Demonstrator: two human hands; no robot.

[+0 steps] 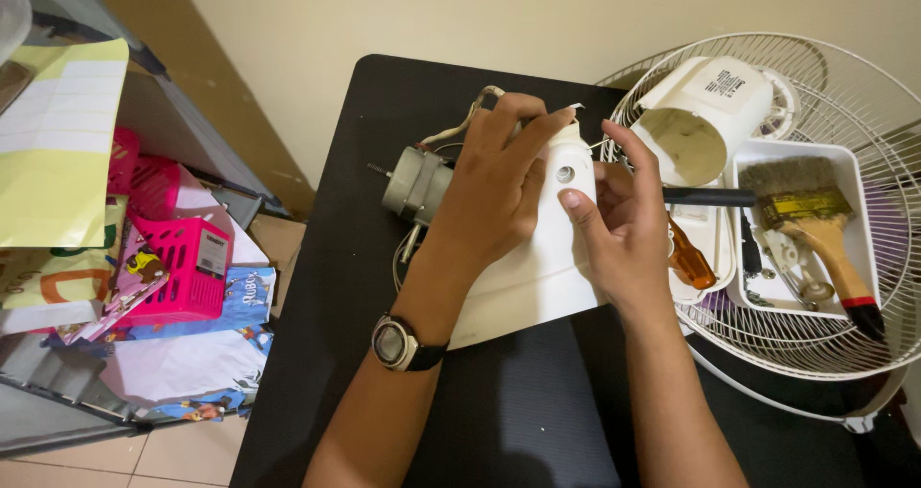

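Note:
My left hand [494,195] grips the top of a white plastic fan neck housing [537,277] that lies on a black table [384,114]. A grey metal fan motor [414,185] with a short shaft sticks out to the left of that hand, and white wires loop behind it. My right hand [624,224] holds the housing's right side, its fingertips beside a small round hole [564,173] in the plastic. A dark wristwatch [398,342] is on my left wrist.
A white wire fan grille [844,344] lies at the right, carrying a white motor cover [700,114] and a white tray [849,162] with a paintbrush [815,219], small parts and an amber-handled screwdriver [691,262]. Pink baskets [182,258] and papers clutter shelving at left.

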